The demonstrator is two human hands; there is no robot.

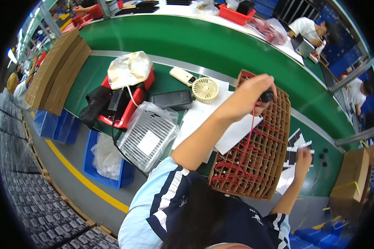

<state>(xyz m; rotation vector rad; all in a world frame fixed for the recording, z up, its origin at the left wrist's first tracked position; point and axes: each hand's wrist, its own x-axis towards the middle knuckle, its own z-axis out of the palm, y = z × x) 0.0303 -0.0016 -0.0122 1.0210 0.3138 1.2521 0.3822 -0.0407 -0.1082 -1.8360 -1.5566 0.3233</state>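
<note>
Above the far end of a divided cardboard box (283,124), my left hand (253,94) is closed around a black rounded part (266,96). A red wire (250,137) runs down from that hand across the box. Several small parts with red wires fill the narrow cells. To the right of the box, my right hand (304,158) is closed beside black-and-white sheets (294,145); whatever it may hold is hidden. White paper (195,124) lies under my left forearm, with a cream handheld fan (205,89) at its far edge.
A red bin (147,83) holds a bagged item and black pieces. Near it are a black box-shaped device (172,99) and a bagged slatted panel (147,141). Cardboard sheets (56,70) stand at left. A blue bin (89,159) sits below. A person (307,31) works across the bench.
</note>
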